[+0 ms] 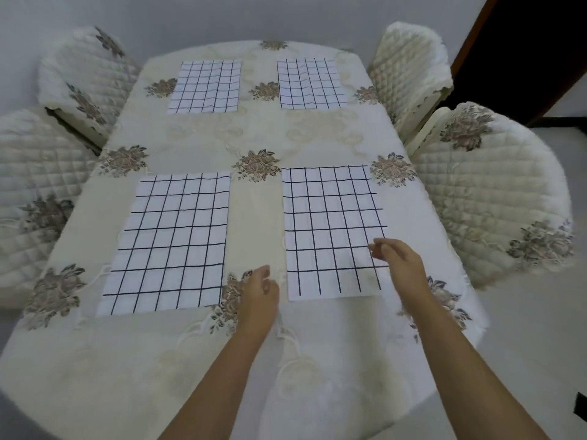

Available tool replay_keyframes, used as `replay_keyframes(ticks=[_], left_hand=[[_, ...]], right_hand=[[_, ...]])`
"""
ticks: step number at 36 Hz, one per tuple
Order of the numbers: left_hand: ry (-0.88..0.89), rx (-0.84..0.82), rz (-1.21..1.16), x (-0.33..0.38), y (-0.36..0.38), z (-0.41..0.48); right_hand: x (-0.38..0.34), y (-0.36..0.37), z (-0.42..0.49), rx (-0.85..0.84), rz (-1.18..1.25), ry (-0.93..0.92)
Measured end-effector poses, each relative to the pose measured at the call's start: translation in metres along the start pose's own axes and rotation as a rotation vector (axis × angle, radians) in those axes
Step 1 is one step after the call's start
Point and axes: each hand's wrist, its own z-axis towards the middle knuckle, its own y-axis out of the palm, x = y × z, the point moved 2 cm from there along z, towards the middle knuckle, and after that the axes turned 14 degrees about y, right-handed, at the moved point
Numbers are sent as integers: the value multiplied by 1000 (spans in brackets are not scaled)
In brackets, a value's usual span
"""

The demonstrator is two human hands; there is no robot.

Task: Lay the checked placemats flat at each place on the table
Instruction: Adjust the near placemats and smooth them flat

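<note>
Several white placemats with a black check lie flat on the table: near left (168,242), near right (330,230), far left (206,87), far right (309,84). My left hand (259,293) hovers over the cloth in the gap between the two near mats, fingers loosely curled, holding nothing. My right hand (398,258) sits over the right edge of the near right mat, fingers slightly bent and apart, gripping nothing that I can see.
The table (254,134) wears a cream cloth with embroidered flowers. Quilted covered chairs stand around it: two on the left (82,74) (28,185) and two on the right (409,68) (495,192). A dark doorway (524,42) is at the back right.
</note>
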Motion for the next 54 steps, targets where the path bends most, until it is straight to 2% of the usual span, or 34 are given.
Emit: replay_keyframes(ticks=[4, 9, 17, 24, 31, 39, 48, 54], left_hand=[[-51, 106, -231, 14, -44, -16], [-18, 228, -306, 43, -76, -41], [79, -144, -356, 76, -46, -86], [68, -208, -356, 100, -11, -106], [166, -388, -333, 146, 73, -129], [278, -653, -317, 219, 224, -172], [226, -675, -324, 274, 369, -200], [176, -631, -323, 299, 427, -189]], right_hand=[[-8, 7, -50, 2, 102, 31], [-19, 12, -107, 24, 236, 39], [-6, -2, -163, 61, 275, 53], [4, -41, -178, 147, 303, 36], [26, -112, -180, 242, 395, 43], [61, -266, -162, 399, 567, 70], [73, -424, -128, 405, 504, 54], [72, -478, -88, 361, 539, 85]])
